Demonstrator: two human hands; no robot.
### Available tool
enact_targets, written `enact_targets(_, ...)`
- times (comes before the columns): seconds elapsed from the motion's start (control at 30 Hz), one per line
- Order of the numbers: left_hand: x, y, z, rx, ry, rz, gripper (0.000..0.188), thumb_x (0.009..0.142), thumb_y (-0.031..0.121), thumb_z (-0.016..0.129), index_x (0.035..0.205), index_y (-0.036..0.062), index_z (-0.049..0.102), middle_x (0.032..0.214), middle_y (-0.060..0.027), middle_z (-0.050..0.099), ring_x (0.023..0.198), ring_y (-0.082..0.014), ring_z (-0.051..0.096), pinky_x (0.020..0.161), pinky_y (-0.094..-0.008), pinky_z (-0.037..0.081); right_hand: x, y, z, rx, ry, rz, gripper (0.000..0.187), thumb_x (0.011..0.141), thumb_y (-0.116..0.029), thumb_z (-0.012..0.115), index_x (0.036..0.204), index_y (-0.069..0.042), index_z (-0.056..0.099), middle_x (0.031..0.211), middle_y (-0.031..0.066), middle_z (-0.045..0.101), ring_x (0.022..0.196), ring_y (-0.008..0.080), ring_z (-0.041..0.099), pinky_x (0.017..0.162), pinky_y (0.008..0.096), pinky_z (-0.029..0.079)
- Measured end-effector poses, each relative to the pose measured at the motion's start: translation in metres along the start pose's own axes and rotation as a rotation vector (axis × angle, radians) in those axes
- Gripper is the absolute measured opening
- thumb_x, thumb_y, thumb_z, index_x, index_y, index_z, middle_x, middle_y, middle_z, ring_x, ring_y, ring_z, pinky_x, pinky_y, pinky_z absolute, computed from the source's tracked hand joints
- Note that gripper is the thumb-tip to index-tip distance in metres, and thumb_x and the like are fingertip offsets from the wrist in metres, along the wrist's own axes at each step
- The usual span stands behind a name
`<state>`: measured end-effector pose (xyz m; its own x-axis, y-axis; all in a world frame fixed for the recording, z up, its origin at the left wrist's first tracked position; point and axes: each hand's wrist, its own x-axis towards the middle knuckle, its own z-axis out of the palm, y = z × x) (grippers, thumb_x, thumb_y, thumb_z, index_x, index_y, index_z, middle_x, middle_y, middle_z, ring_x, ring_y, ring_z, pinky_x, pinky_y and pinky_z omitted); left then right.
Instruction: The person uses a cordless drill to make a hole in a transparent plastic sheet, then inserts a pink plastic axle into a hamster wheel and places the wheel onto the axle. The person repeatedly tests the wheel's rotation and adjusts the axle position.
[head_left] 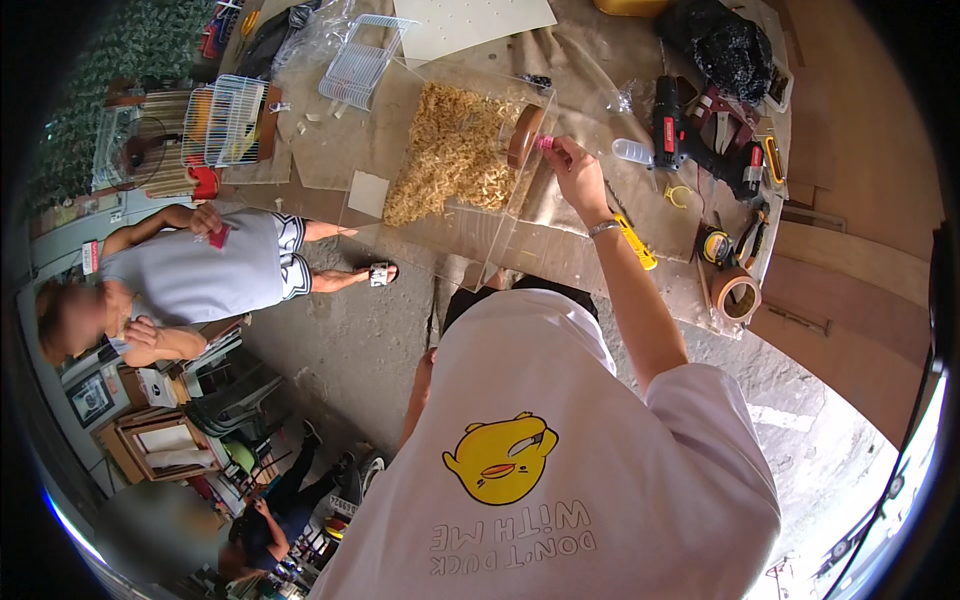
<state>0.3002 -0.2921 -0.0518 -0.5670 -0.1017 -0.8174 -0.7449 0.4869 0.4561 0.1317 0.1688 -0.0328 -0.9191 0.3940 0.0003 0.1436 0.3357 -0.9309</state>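
Observation:
My right hand [577, 175] reaches over the table with its fingers closed on a small pink piece [545, 143]. That piece sits against the side wall of a clear plastic box [508, 240]. Right beside it, at the same wall, is a brown, round-edged piece [525, 137]; whether it is fixed there I cannot tell. Pale wood shavings [450, 150] cover much of the box floor. On my left, only part of my arm [418, 395] shows beside my shirt, and the fingers of my left hand cannot be made out.
Right of the box lie a yellow cutter knife [635, 243], a cordless drill [675, 130], a tape measure [715, 245] and a tape roll [736, 296]. White wire racks [365, 62] lie at the back left. Another person [210, 255] stands left of the table.

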Motion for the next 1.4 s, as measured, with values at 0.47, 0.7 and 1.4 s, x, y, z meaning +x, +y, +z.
enact_targets(0.47,-0.043,0.309,-0.235,-0.510,0.775,1.044,0.026,0.099,0.021,0.058,0.109,0.0002,0.068,0.093,-0.0098,0.074,0.076,-0.0176,0.069,0.066,-0.0317,0.051,-0.007,0.010,-0.003,0.066,0.029,0.091,0.025,0.098,-0.029,0.068,0.106,-0.006,0.070,0.091,0.0226,0.073,0.085,0.0430,0.071,0.074,0.0459,0.056)
enact_targets(0.7,0.045,0.058,-0.062,0.126,0.213,0.350,0.024,0.098,0.019,0.058,0.107,-0.0003,0.069,0.092,-0.0097,0.074,0.075,-0.0175,0.069,0.065,-0.0310,0.051,-0.023,0.010,-0.008,0.101,0.069,0.112,0.025,0.095,-0.027,0.069,0.104,-0.004,0.071,0.088,0.0202,0.074,0.084,0.0384,0.073,0.075,0.0435,0.056)
enact_targets(1.4,0.014,0.017,-0.062,0.194,-0.140,0.155,0.039,0.103,0.037,0.058,0.109,0.0007,0.072,0.094,-0.0089,0.075,0.087,-0.0168,0.072,0.080,-0.0320,0.054,-0.024,0.014,0.022,0.222,0.174,0.101,0.024,0.102,-0.024,0.064,0.109,-0.001,0.065,0.072,0.0102,0.066,0.061,0.0181,0.061,0.061,0.0336,0.050)
